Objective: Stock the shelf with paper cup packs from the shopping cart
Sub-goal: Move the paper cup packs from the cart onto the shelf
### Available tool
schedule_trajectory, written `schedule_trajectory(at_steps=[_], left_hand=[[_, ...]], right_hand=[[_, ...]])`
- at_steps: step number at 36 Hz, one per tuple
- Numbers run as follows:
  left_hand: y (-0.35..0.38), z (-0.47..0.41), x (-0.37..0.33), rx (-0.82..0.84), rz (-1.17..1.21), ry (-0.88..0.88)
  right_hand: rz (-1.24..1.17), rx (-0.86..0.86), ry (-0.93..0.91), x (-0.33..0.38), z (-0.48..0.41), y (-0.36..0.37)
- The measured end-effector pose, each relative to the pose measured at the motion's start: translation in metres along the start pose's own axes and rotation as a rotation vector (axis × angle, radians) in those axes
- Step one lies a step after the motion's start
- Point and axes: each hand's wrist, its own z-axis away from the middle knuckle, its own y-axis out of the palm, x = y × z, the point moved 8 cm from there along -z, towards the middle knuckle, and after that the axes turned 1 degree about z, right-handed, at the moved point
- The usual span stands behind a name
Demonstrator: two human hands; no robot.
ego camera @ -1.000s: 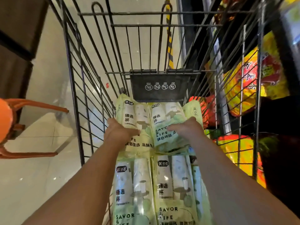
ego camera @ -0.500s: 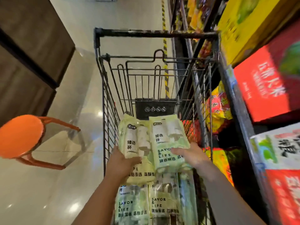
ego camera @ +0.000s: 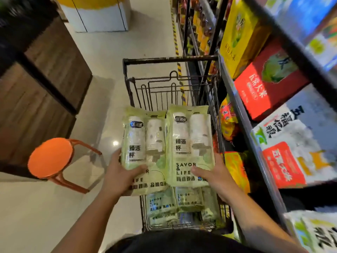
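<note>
Paper cup packs (ego camera: 189, 143), one tight in each outstretched grip: left hand (ego camera: 120, 176), right hand (ego camera: 217, 179).

Left hand (ego camera: 120, 178) and right hand (ego camera: 217, 179) bare. Left forearm (ego camera: 91, 216) and right forearm (ego camera: 255, 220) bare too, unsleeved to the frame edge at 7 and 5 o'clock. Black garment (ego camera: 182, 241) at 6 o'clock: plain dark fabric, rounded outline (shirt or apron, cannot tell), blurry.
</note>
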Motion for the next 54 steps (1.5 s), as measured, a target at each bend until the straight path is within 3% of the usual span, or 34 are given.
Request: schedule_trajectory(at_steps=[6,13,29,40,54], left_hand=[[-0.033,0.020,-0.007,0.131,0.064,0.106],[-0.067,0.026,0.005,0.275,0.003,0.231],[0.000,0.114,-0.001,0.812,-0.058,0.404],[0.064,0.262,-0.024,1.137,-0.103,0.677],[0.054,0.526,0.073,1.482,-0.158,0.604]], right_hand=[[0.108,-0.221,-0.123,0.013,0.072,0.002],[-0.034,-0.461,-0.171,-0.002,0.154,0.035],[-0.330,-1.009,0.003,-0.079,0.382,0.094],[-0.417,-1.413,0.083,-0.143,0.539,0.111],[-0.512,-1.712,-0.012,-0.261,0.786,0.190]])
